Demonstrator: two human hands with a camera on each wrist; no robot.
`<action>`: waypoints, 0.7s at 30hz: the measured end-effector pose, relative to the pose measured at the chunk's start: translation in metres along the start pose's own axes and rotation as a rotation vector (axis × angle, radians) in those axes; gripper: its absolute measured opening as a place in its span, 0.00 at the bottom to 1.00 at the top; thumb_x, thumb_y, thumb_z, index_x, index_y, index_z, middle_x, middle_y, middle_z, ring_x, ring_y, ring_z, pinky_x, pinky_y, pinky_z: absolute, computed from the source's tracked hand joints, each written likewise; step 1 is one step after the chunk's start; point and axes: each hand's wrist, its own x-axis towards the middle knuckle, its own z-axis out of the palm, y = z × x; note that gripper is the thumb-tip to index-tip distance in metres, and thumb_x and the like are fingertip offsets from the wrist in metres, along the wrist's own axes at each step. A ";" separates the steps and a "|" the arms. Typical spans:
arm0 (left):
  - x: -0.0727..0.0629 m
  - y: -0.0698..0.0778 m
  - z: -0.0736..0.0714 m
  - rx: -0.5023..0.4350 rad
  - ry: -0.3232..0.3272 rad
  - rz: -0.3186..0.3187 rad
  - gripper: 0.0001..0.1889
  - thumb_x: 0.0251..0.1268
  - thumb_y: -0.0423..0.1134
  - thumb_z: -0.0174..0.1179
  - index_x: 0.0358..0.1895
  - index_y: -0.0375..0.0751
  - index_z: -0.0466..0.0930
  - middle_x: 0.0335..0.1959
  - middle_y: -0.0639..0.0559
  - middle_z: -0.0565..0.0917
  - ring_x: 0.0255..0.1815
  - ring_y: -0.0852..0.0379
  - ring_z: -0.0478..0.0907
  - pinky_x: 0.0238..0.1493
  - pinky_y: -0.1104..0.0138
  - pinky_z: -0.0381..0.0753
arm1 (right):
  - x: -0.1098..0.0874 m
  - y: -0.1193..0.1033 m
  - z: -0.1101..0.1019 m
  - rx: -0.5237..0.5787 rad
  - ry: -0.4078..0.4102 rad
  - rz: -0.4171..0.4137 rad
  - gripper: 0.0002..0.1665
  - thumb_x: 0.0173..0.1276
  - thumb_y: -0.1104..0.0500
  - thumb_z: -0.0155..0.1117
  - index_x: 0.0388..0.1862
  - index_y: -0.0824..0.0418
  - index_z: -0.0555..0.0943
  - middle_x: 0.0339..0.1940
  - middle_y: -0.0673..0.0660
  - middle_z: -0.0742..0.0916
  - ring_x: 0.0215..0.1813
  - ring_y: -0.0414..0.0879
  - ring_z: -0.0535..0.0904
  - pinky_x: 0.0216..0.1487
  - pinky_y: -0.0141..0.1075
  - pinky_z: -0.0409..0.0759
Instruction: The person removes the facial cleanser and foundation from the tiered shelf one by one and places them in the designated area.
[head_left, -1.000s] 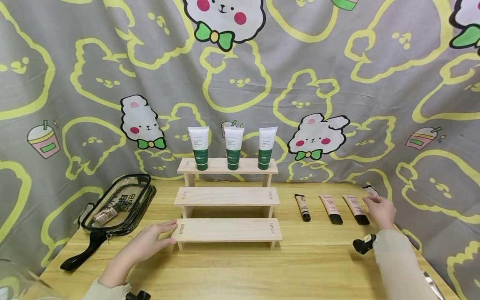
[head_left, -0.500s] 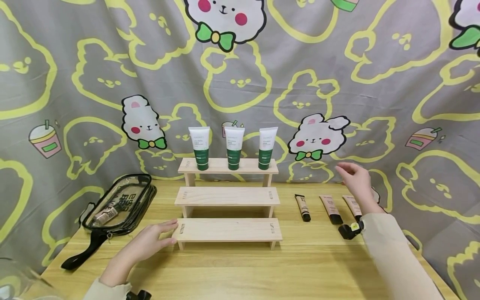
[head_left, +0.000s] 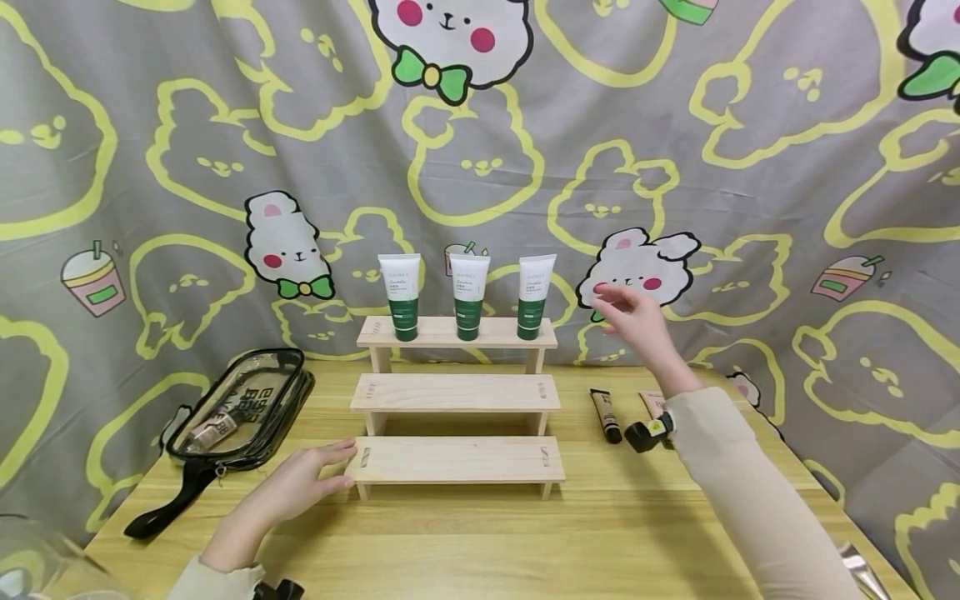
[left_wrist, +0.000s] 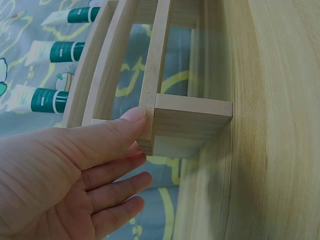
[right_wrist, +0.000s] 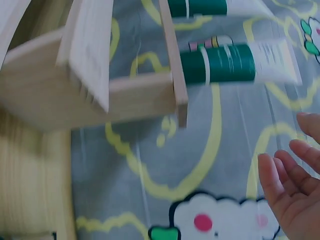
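My left hand touches the left end of the lowest step of a three-tier wooden display stand. In the left wrist view the thumb lies against the board's edge, and the other fingers extend loosely beside its end. My right hand hangs in the air right of the top step, fingers loosely bent, holding nothing. Several fingers show at the right wrist view's edge, apart from the nearest white-and-green squeeze tube. On the top step three such tubes, left, middle and right, stand cap down.
Right of the stand lie a small beige tube with a black cap and a pink tube partly behind my right wrist. A clear pouch with black trim holds a small tube at left. A patterned curtain hangs behind the table.
My right hand has left the pink tubes at right, risen and swung left toward the top step, without a tube. The right forearm now hides one pink tube. My left hand stays put.
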 end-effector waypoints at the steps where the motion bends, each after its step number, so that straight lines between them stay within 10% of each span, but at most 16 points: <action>1: 0.000 0.000 0.000 0.000 0.001 0.000 0.25 0.57 0.39 0.63 0.56 0.28 0.73 0.60 0.36 0.70 0.59 0.36 0.66 0.57 0.47 0.66 | 0.002 -0.003 0.004 0.006 -0.011 -0.005 0.27 0.66 0.54 0.60 0.57 0.69 0.73 0.48 0.64 0.79 0.41 0.43 0.76 0.36 0.38 0.83; 21: 0.001 0.000 0.003 0.011 0.005 -0.039 0.25 0.56 0.40 0.63 0.56 0.30 0.74 0.61 0.38 0.70 0.59 0.38 0.67 0.58 0.47 0.65 | 0.023 -0.017 0.059 0.235 -0.146 0.073 0.29 0.66 0.56 0.61 0.63 0.67 0.68 0.51 0.63 0.77 0.50 0.50 0.74 0.46 0.49 0.79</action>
